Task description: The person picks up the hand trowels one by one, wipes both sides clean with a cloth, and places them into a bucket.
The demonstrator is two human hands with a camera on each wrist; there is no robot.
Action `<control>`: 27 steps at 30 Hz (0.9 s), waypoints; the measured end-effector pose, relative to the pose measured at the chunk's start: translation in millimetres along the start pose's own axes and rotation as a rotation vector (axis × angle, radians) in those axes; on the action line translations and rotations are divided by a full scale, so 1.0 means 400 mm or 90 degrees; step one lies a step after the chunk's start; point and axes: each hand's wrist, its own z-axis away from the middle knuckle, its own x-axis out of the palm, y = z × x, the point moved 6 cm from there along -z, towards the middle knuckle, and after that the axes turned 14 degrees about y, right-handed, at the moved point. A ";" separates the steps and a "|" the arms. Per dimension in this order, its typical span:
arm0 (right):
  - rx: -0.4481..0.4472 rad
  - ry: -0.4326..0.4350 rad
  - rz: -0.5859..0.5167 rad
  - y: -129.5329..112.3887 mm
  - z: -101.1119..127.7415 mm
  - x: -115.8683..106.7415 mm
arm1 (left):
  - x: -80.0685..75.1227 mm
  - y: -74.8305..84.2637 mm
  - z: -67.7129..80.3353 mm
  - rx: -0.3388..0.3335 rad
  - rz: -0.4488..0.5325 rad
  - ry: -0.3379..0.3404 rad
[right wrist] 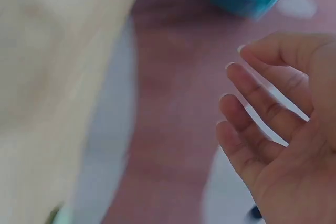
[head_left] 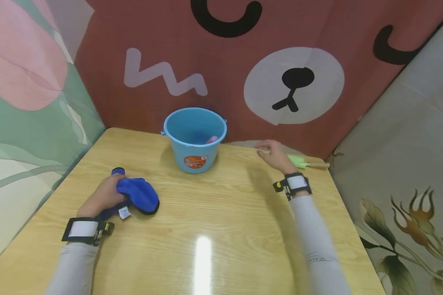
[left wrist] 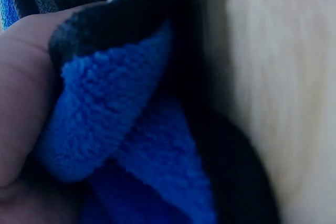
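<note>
My left hand grips a blue fleecy cloth with black edging at the left of the table. Its white tag hangs beside the fingers. Close up in the left wrist view, the folded cloth lies against finger and thumb. My right hand hovers above the back right of the table, holding nothing. Its fingers are loosely bent and spread in the right wrist view. Just beyond the right wrist lies a light green tool with a wooden handle, partly hidden by the hand.
A light blue bucket with an orange label stands at the back of the wooden table. Something pink shows inside it. Printed fabric hangs behind the table, with more on both sides.
</note>
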 end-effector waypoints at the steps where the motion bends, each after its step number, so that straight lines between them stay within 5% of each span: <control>1: 0.023 -0.004 0.010 0.042 0.014 -0.012 | 0.000 0.001 0.004 -0.001 0.003 0.000; 8: 0.142 -0.020 0.085 0.286 0.092 -0.114 | 0.008 0.017 0.026 -0.009 0.026 -0.016; 16: 0.114 -0.017 0.230 0.498 0.141 -0.191 | 0.027 0.060 0.027 0.027 0.064 -0.031; 27: 0.086 -0.037 0.294 0.515 0.152 -0.210 | 0.057 0.119 0.023 0.069 0.094 -0.036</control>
